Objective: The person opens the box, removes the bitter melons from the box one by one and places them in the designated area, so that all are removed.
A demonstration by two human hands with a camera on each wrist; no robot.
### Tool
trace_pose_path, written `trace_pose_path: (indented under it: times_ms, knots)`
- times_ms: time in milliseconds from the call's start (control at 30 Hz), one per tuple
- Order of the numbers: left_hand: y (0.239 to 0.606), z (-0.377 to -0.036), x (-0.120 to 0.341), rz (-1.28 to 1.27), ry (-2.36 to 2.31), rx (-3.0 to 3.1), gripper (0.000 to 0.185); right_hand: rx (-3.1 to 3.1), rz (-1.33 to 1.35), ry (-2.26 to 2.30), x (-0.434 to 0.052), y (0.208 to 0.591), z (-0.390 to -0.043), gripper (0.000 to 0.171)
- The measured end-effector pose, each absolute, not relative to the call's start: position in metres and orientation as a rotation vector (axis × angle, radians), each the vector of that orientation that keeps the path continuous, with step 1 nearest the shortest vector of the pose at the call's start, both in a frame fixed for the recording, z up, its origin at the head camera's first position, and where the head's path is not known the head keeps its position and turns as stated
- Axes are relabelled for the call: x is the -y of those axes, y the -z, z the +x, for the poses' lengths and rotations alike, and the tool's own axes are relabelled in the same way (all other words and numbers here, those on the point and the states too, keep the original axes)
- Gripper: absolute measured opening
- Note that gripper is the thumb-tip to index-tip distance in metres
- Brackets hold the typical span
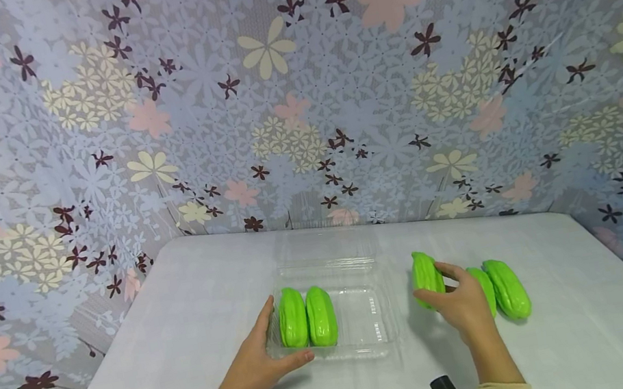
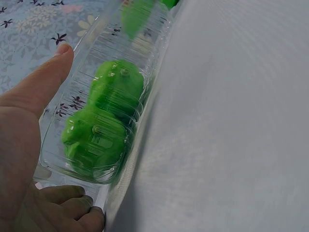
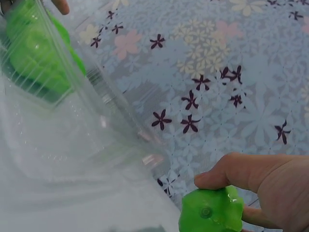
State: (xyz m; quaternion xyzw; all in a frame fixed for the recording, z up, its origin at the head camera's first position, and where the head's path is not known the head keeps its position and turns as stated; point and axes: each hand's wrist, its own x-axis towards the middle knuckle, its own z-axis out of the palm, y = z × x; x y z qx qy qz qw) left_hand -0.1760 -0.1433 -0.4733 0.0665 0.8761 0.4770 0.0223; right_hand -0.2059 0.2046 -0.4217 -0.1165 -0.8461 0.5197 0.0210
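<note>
Hands apart: left hand braces the clear tray, fingers straight; right hand pinches a green gourd. Left wrist view shows tray ridges over two gourds; two more lie beside on the desk.

Gourds bright green — tray clear; table white; backdrop grey-blue, pink, cream, maroon flowers.

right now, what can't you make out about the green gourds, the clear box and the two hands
- Middle gourd, head view: mostly behind the right hand; contact unclear.
- Held gourd, right wrist view: cut off by the bottom edge; the grip shows only partly.
- Clear box: its open lid blends into the wall; the hinge is unreadable.
- Left hand, left wrist view: palm cut off by the edge.
- Boxed gourds: blurred through ribbed plastic.
</note>
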Motion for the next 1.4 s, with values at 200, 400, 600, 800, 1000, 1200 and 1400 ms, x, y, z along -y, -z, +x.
trace_pose_path:
  times_ms: [200,400,600,800,1000,1200,1400]
  knots:
    - [0.474,-0.176,0.144,0.21,-1.478,-2.717,0.121,2.642,-0.394,-1.598,-0.209,0.427,-0.206,0.079]
    - [0.475,-0.176,0.144,0.211,-1.474,-2.719,0.121,2.661,-0.421,-1.576,-0.212,0.429,-0.206,0.078]
    - [0.475,-0.176,0.144,0.216,-1.471,-2.724,0.121,2.695,-0.436,-1.526,-0.216,0.429,-0.208,0.079]
    - [0.475,-0.176,0.144,0.224,-1.476,-2.724,0.12,2.715,-0.449,-1.481,-0.22,0.43,-0.209,0.079]
    - [0.474,-0.176,0.144,0.225,-1.475,-2.726,0.12,2.751,-0.453,-1.409,-0.22,0.431,-0.209,0.08]
    - [0.474,-0.176,0.144,0.221,-1.483,-2.714,0.12,2.79,-0.437,-1.317,-0.221,0.433,-0.209,0.081]
    - [0.474,-0.175,0.144,0.22,-1.489,-2.707,0.121,2.813,-0.441,-1.262,-0.218,0.432,-0.209,0.082]
